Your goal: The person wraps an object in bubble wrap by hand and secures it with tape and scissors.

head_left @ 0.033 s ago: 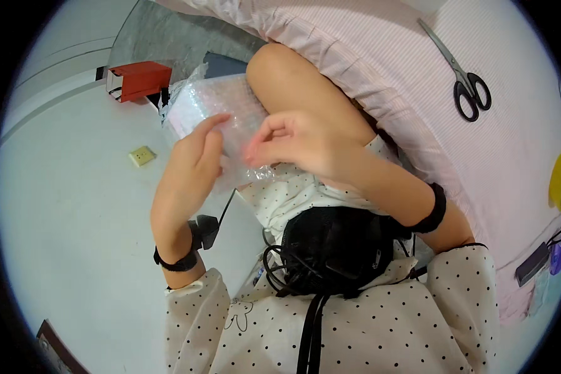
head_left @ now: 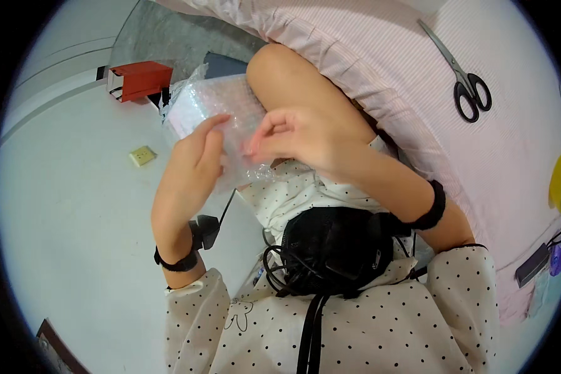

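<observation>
A bubble-wrapped package (head_left: 193, 107) lay far left, by a knee (head_left: 271, 67).
The left hand (head_left: 195, 161), forefinger outstretched, overlapped it; the right hand (head_left: 296, 138), blurred, had curled fingers. Whether either gripped, I couldn't tell.

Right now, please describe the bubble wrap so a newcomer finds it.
From the large pink striped cloth, go left to the bare knee. Just left of it, by the left hand, is the bubble wrap. Its clear, shiny bubbles set it apart from the opaque red item farther left.
</observation>
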The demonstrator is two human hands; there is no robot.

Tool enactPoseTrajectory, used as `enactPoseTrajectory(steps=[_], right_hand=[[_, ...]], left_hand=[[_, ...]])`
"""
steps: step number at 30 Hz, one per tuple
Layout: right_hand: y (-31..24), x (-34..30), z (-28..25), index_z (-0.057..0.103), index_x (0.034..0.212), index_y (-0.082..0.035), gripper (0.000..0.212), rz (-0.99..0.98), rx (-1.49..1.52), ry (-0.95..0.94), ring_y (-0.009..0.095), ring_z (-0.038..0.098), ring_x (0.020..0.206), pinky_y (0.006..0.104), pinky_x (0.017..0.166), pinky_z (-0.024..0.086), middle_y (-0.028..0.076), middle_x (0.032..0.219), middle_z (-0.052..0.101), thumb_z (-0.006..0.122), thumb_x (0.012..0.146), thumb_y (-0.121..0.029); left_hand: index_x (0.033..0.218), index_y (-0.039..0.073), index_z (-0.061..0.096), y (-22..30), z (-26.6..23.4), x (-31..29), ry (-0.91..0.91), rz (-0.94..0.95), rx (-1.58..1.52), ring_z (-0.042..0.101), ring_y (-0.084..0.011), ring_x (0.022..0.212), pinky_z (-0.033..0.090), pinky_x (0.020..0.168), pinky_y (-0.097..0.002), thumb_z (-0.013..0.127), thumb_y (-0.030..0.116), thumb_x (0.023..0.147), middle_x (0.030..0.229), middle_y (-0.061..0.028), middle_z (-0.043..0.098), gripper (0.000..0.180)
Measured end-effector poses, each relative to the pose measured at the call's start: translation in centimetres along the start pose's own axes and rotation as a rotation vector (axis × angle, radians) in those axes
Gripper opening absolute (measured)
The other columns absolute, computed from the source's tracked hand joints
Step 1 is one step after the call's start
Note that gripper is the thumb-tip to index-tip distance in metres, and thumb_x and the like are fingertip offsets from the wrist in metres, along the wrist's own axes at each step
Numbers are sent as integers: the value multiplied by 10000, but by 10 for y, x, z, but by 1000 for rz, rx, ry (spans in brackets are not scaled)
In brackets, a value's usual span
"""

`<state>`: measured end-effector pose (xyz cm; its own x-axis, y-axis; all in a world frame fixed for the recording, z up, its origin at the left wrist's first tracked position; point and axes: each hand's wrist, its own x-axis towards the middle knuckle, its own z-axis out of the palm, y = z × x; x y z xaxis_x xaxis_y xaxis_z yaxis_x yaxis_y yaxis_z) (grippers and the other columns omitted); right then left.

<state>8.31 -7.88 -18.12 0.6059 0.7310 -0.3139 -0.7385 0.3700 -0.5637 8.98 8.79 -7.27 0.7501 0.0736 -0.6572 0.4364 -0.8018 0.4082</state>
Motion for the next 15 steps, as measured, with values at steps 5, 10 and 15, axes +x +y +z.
enactPoseTrajectory(steps=[5, 10, 15], right_hand=[[0, 19, -25, 580, 939, 78, 167, 94, 35, -29, 187, 645, 926, 244, 797, 517, 165, 946, 650, 580, 889, -81], [0, 30, -33, 588, 910, 94, 181, 146, -170, -49, 205, 665, 856, 269, 753, 545, 167, 889, 651, 562, 896, -85], [17, 44, -45, 599, 871, 110, 156, 140, -121, -86, 218, 670, 810, 290, 708, 561, 165, 846, 649, 524, 871, -28]], left_hand=[[1172, -49, 543, 15, 4, 3, 30, -47, 141, 498, -180, 520, 421, 551, -323, 423, 226, 905, 573, -112, 499, 401], [1084, -68, 574, 28, 13, 7, 50, -22, 361, 529, -248, 471, 434, 523, -349, 542, 184, 848, 551, -161, 547, 346], [1049, -56, 592, 34, 18, 13, 115, -1, 492, 591, -288, 512, 463, 546, -359, 587, 171, 822, 600, -204, 588, 321]])
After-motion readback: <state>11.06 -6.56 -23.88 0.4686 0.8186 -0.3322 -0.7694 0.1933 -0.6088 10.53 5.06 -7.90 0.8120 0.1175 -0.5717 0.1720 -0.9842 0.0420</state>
